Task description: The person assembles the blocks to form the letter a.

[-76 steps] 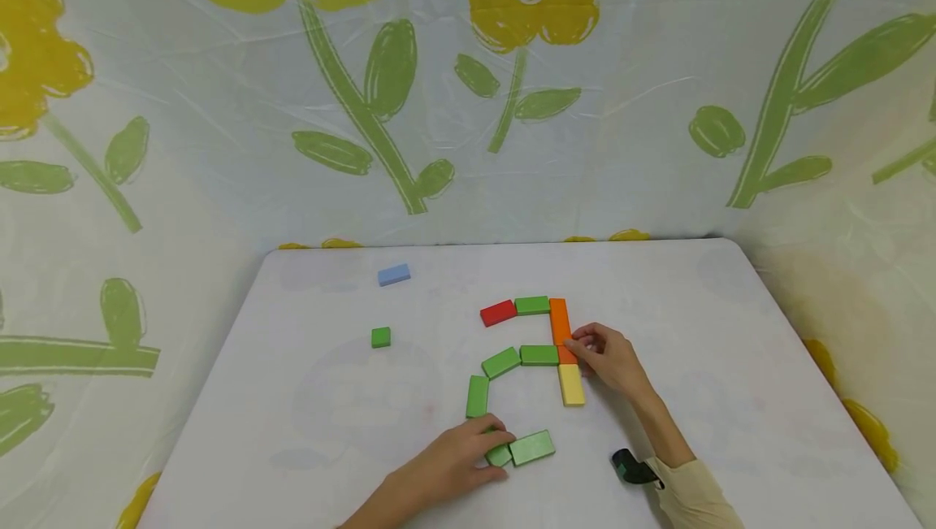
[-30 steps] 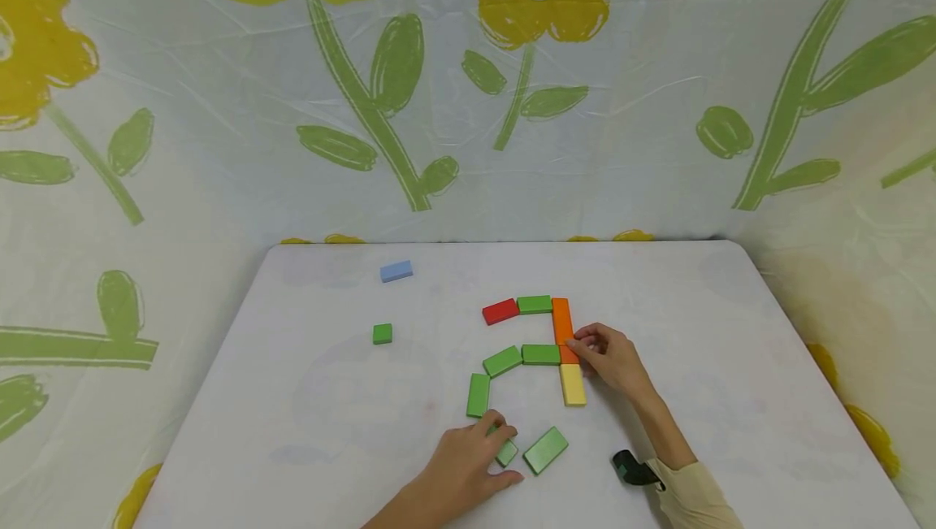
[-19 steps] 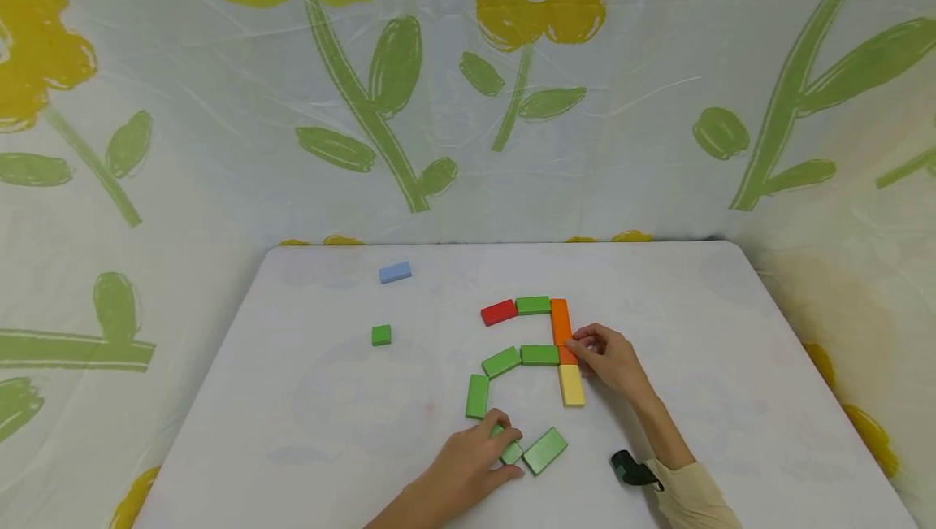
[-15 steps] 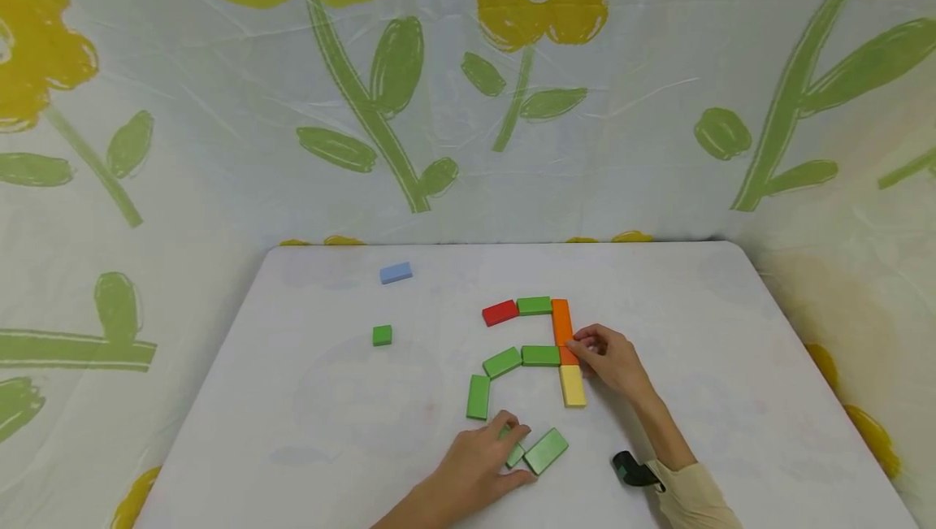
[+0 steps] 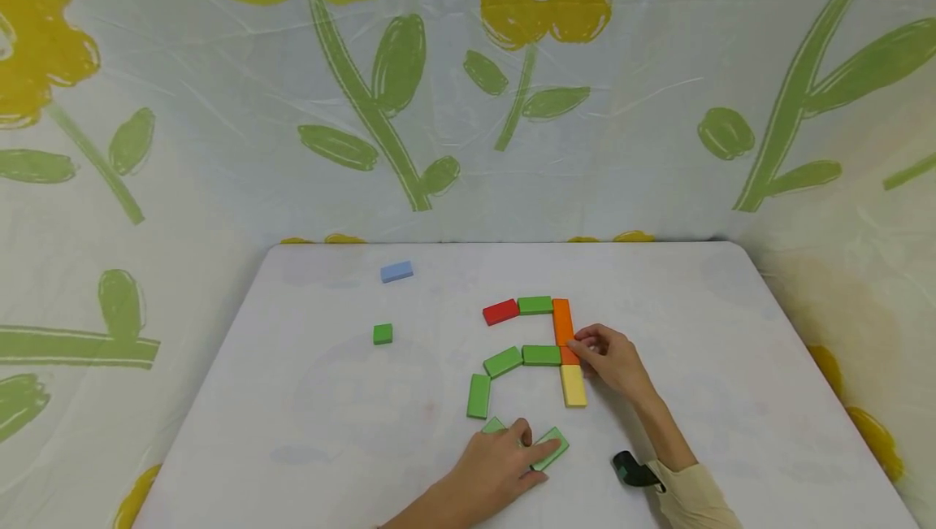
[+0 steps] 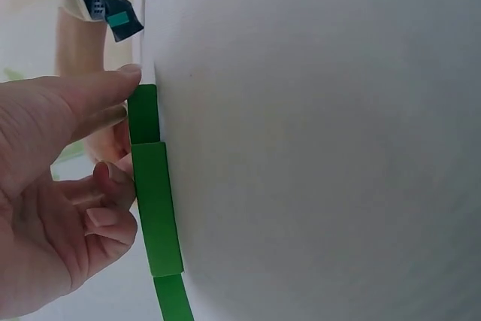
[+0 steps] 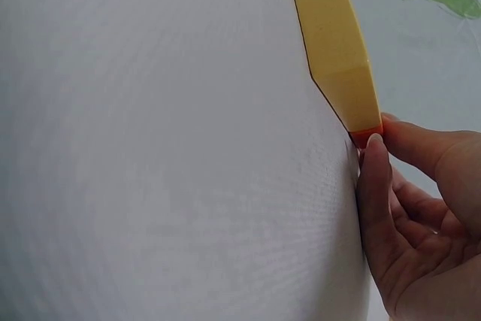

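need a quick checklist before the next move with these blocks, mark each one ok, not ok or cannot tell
1. Right hand on the lower orange rectangular block: ok, pinched between thumb and finger.
2. Left hand gripping the rightmost pale green rectangular block: cannot tell; fingers lie over it, but how firm the grip is stays unclear.
3. That block in line with the other pale green rectangular block: not ok, they slant opposite ways.
4. Yellow rectangular block against the lower orange one: ok, ends meet.
5. Blue rectangular block and small green square block clear of both hands: ok, both lie apart.
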`<state>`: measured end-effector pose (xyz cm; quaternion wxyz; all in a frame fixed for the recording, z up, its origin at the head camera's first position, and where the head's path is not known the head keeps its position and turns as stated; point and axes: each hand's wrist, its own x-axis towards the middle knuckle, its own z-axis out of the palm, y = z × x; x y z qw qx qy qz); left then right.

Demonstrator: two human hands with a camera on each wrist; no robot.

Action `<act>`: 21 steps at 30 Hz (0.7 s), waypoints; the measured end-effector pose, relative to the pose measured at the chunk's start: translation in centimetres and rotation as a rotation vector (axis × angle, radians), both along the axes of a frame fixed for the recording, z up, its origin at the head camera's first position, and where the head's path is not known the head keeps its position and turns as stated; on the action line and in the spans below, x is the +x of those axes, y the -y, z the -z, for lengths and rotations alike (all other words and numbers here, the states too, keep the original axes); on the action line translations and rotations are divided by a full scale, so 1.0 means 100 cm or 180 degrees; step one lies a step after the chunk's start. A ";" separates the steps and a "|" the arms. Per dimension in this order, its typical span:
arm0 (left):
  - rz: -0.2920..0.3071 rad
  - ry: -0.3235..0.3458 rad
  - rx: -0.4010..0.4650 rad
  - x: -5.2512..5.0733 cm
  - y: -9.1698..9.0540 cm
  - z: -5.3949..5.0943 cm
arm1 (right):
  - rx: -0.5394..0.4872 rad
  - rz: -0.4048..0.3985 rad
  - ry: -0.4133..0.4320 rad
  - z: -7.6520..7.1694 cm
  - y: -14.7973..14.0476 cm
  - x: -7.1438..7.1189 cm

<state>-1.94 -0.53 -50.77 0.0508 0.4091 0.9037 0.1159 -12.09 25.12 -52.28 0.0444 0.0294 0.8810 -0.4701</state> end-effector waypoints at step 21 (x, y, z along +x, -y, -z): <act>-0.0980 -0.0048 0.0834 -0.015 0.029 -0.001 | -0.0069 -0.0034 0.0011 -0.001 0.000 0.002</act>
